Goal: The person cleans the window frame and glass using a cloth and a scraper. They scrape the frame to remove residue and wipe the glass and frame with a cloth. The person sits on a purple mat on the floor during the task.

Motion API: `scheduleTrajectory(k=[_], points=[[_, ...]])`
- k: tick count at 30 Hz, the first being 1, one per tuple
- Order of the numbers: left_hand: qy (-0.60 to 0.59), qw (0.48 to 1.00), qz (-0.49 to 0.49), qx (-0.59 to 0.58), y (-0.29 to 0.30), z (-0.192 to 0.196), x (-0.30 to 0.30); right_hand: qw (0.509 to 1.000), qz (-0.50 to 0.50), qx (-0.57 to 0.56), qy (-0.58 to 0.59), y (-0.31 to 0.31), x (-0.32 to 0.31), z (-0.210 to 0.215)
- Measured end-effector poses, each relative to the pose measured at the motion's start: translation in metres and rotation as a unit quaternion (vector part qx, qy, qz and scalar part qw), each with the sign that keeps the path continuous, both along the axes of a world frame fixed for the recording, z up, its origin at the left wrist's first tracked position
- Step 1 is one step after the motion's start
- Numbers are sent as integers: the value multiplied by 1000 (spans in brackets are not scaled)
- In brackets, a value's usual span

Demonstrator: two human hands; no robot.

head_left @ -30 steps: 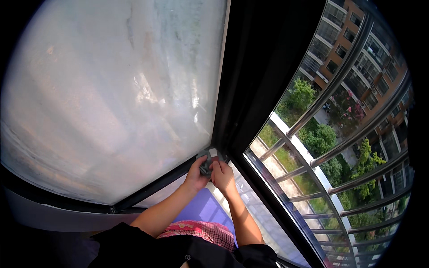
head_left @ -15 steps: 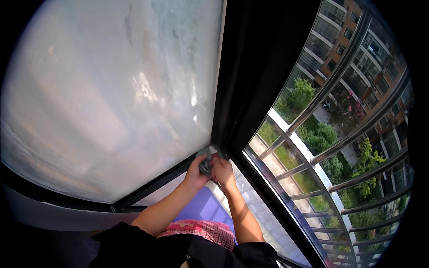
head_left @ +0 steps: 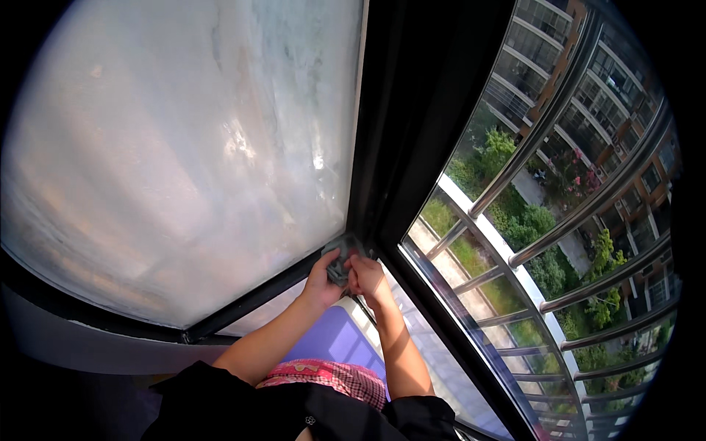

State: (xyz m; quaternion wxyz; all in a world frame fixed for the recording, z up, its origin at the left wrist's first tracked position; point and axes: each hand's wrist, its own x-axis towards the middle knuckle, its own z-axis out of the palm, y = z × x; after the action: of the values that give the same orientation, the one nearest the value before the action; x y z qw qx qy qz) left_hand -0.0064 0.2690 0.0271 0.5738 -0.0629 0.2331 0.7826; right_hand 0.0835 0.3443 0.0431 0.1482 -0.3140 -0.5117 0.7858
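A crumpled grey cloth (head_left: 337, 271) is bunched between my two hands, low in the corner where two black window frames meet. My left hand (head_left: 321, 285) grips its left side, thumb uppermost. On the other side my right hand (head_left: 369, 281) is closed, fingers curled in against the cloth. Something small and reddish shows faintly by the right fingertips, too blurred to name. Just beyond the hands rises the dark frame post (head_left: 365, 198). To the left stands a large hazy glass pane (head_left: 169, 169) with streaks and bright reflections.
At right, a clear window (head_left: 448, 220) looks out on curved metal railings (head_left: 526, 283), greenery and an apartment building (head_left: 544, 66). A black lower frame rail (head_left: 257, 292) runs under the hazy pane. Below my arms lie a purple surface (head_left: 334, 338) and a pink checked cloth (head_left: 331, 375).
The right fingers have curled further over the cloth, and the pale and reddish patch beside them is now mostly covered. Both hands stay in the corner. The view has shifted slightly.
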Motion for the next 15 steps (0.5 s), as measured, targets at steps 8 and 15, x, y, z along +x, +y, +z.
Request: scheduleTrajectory(k=[8,15], points=[[-23,1000,-3,-2,-3,2,0,942,-9,326,-82,-6,15,39],[-34,999,22,-10,-3,0,0,764,-23,605,-224,-21,11,37]])
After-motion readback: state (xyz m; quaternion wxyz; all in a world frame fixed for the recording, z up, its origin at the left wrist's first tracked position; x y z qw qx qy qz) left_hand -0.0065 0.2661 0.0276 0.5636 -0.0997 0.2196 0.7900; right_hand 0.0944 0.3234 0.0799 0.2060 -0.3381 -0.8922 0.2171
